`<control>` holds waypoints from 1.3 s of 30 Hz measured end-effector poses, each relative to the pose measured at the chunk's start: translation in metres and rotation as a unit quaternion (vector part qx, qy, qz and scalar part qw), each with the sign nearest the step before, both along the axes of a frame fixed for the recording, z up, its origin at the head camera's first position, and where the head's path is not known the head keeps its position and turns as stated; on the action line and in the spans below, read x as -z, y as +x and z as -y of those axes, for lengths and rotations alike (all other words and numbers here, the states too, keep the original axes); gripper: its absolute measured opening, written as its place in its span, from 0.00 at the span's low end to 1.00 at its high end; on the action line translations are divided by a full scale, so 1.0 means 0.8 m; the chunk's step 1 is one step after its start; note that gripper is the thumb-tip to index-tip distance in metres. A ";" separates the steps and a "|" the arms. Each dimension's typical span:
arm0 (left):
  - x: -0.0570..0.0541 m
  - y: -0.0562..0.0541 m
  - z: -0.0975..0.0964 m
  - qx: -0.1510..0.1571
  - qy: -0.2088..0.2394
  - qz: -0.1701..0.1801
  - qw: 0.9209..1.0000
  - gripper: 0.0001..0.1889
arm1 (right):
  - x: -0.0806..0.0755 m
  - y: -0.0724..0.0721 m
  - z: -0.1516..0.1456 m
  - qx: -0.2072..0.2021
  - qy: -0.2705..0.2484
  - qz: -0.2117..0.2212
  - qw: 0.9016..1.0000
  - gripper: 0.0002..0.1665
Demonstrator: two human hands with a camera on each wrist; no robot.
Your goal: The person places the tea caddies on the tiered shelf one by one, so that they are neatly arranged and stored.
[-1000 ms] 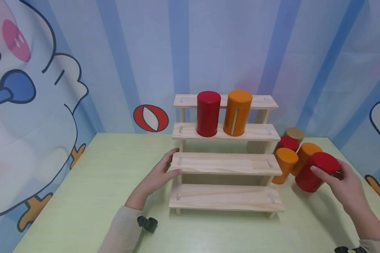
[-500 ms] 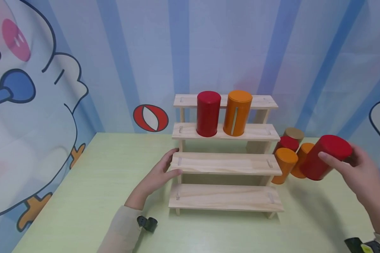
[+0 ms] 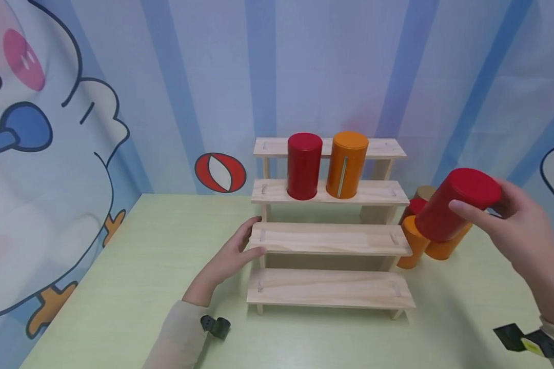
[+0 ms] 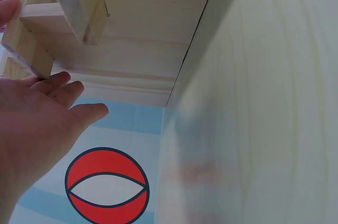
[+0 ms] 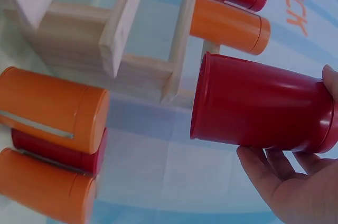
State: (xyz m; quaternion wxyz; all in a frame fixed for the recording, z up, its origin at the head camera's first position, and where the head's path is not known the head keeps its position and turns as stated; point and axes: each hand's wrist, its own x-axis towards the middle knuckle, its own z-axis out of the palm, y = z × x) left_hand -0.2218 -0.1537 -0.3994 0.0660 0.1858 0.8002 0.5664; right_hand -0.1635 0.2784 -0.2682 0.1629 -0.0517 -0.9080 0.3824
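Note:
My right hand (image 3: 519, 225) holds a red canister (image 3: 457, 205) in the air, tilted, to the right of a stepped wooden shelf (image 3: 330, 238). Thumb and fingers wrap its upper end, as the right wrist view of the red canister (image 5: 259, 105) shows. At the shelf's left side, my left hand (image 3: 231, 256) rests against the second tier from the bottom, thumb at the board's front edge. In the left wrist view the fingers of the left hand (image 4: 47, 108) lie extended by the side panel. A red canister (image 3: 303, 166) and an orange canister (image 3: 346, 165) stand upright on the third tier.
Right of the shelf, orange canisters (image 3: 412, 243), another red canister (image 3: 413, 207) and a tan-topped one (image 3: 426, 192) stand grouped on the pale green table (image 3: 175, 225). The held canister overlaps them in the head view. A patterned blue backdrop (image 3: 203, 92) rises behind.
My right hand has lifted the red canister off the table beside the group, first up and right, then up and back toward the shelf. The left hand has stayed in place.

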 end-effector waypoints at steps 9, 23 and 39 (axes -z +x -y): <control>0.002 0.000 0.000 -0.002 -0.002 -0.001 1.000 0.41 | -0.014 -0.003 0.033 -0.062 -0.026 0.004 0.998 0.44; -0.001 0.001 0.000 -0.001 -0.002 0.000 1.000 0.42 | -0.020 -0.010 0.099 -0.170 -0.098 0.019 0.980 0.41; 0.004 -0.001 0.002 0.003 0.008 -0.001 1.000 0.41 | -0.017 -0.023 0.163 -0.225 -0.124 0.020 0.966 0.41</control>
